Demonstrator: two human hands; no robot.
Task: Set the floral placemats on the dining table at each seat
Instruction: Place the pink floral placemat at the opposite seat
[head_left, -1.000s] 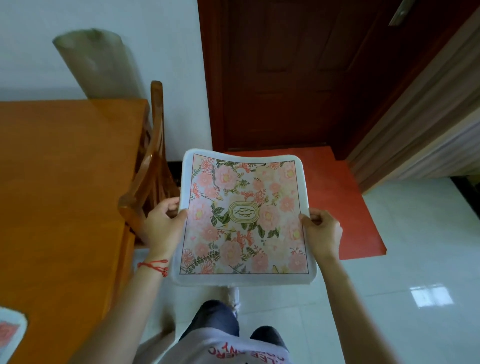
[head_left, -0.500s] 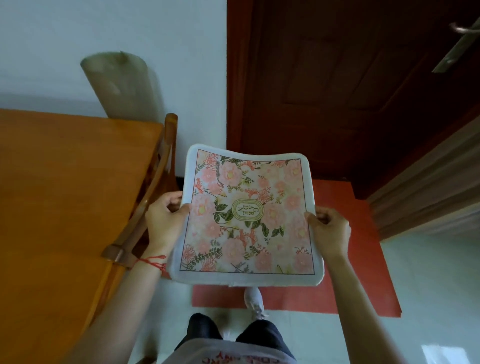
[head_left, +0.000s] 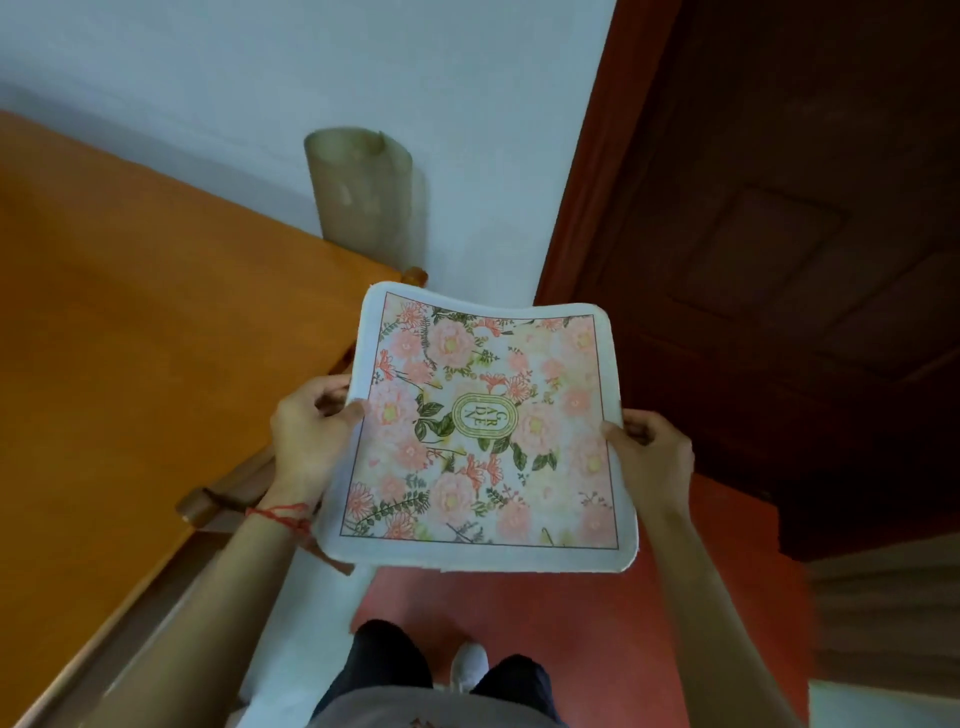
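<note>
The left hand (head_left: 306, 436) pinches one side edge of the floral placemat (head_left: 488, 431) and the right hand (head_left: 652, 457) pinches the other, holding it face-up in the air, beside the wooden surface (head_left: 130, 338), above a red floor mat (head_left: 571, 623), near a dark door (head_left: 779, 234).
</note>
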